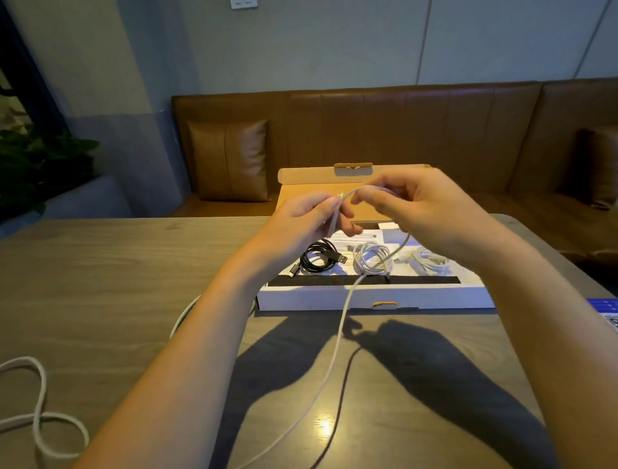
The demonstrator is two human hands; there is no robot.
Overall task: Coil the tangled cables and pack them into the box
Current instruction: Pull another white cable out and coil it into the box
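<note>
the open box (pixel 374 299) sits on the table (pixel 100 284), three coiled cables (pixel 371 257) side by side inside it; a bench (pixel 401 134) stands behind the table.

Wall (pixel 334 43): grey-blue panels, pale switch plate (pixel 244 3) at 12 o'clock.
Bench (pixel 401 127): brown leather, spanning 12 to 3 o'clock.
Cushions: one (pixel 230 160) at 11 o'clock, another (pixel 602 167) at 3.
Plant (pixel 36 160): dark leaves, 9 o'clock.
Table (pixel 100 267): grey wood grain, hard shadows, bright glare spot (pixel 325 425) at 6.
</note>
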